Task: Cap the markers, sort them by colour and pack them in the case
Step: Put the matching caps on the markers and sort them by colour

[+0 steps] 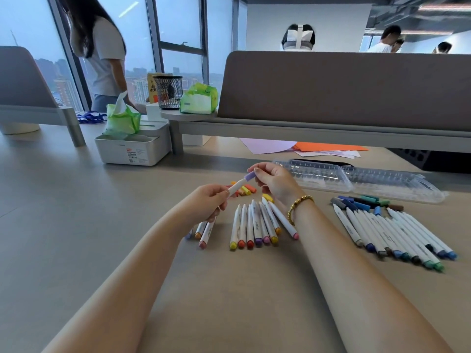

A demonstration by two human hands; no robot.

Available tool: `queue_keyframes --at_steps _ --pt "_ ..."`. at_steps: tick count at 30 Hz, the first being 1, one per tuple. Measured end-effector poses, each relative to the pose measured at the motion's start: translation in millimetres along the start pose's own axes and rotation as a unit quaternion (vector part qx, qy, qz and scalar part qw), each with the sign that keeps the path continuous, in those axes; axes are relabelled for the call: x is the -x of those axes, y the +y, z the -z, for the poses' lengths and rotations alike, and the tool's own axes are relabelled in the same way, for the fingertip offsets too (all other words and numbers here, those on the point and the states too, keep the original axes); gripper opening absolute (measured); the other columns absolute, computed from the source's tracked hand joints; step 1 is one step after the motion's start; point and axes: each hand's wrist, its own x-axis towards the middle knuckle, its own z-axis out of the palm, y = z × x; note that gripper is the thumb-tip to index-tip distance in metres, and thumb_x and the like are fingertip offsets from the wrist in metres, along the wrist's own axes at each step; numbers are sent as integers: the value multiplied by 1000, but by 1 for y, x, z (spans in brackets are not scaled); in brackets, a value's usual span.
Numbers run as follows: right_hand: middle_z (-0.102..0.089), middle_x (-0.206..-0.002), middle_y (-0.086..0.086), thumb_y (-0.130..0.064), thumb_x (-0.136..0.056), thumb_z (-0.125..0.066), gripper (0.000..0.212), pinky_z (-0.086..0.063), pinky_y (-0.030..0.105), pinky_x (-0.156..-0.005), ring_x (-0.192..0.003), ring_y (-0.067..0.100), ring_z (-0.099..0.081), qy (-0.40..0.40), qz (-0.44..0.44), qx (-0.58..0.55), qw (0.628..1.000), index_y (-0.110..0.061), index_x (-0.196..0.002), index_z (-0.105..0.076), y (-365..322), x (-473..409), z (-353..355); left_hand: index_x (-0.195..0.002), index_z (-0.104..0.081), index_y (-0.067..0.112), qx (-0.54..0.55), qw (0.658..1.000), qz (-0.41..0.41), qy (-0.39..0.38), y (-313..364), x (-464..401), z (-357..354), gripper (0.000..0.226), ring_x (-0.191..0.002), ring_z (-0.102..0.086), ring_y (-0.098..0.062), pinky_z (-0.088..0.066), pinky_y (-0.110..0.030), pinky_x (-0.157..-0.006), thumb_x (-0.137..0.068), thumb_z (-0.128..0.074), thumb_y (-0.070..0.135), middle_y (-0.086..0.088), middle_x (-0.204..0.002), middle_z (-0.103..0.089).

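A beige surface [76, 212] runs across the whole view, seen from above by the person working at it. At far left, toward the back, a white storage box [132, 149] holds a green pack of tissues [122, 118], and behind it a small raised shelf carries a black mesh pen cup [169, 91] and a second green tissue pack [198, 98]. A person in a white shirt stands by the windows beyond.

Left of centre, the left hand [207, 203] pinches the white barrel of a marker [238, 184] between thumb and fingertips, lifted above the surface. Three capped markers [204, 231] lie partly hidden beneath that hand. The right hand [274, 182], with a gold bead bracelet [298, 206] on its wrist, pinches the purple cap [249, 175] at the marker's far end; whether the cap is fully seated cannot be told.

Below the hands lies a fanned row of warm-coloured markers [257, 225], with yellow, orange, red, purple and pink ends nearest the viewer. A few loose orange and yellow caps [246, 189] sit just behind them.

Farther right, the clear plastic case [356, 178] lies open with both halves flat, well behind a second row of markers [397, 233] in blues, greens, greys and brown. Loose dark caps [362, 202] lie at that row's far end. Purple and orange paper sheets [305, 147] lie under a grey desk divider [344, 90] at the back
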Motion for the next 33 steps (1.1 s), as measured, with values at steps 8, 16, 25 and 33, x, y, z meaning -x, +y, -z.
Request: queue_keyframes --at_steps 8,16,25,33 --pt "-64 -83 -3 -11 -99 -40 19 -44 19 -63 -70 8 -47 39 0 -15 999 -8 -101 -59 3 -2 5 -107 -57 13 3 1000 -4 -7 0 0 1 20 -52 -35 -9 -34 -16 -47 -100 -39 19 0 -69 -46" --pt "-61 -81 -2 -12 -100 -40 25 -44 23 -66 -72 12 -47 8 -18 -31 999 -12 -91 -63 3 0 4 -102 -57 18 -1 1000 -6 -16 0 2 1 18 -53 -35 -9 -34 -16 -48 -100 -39 19 -1 -69 -45" --pt "-54 -72 2 -10 -100 -38 33 -39 24 -62 -66 12 -42 31 -61 -113 991 -11 -83 -66 5 -1 7 -90 -59 22 12 1000 -10 -16 1 3 3 25 -52 -32 -8 -31 -17 -47 -101 -37 18 0 -67 -42" --pt "-52 -68 2 -12 -100 -39 34 -40 24 -62 -65 12 -43 20 -45 -87 995 -14 -80 -66 0 1 2 -87 -59 25 -3 1000 3 -18 3 4 0 25 -55 -33 -9 -31 -18 -51 -100 -38 21 -1 -68 -43"
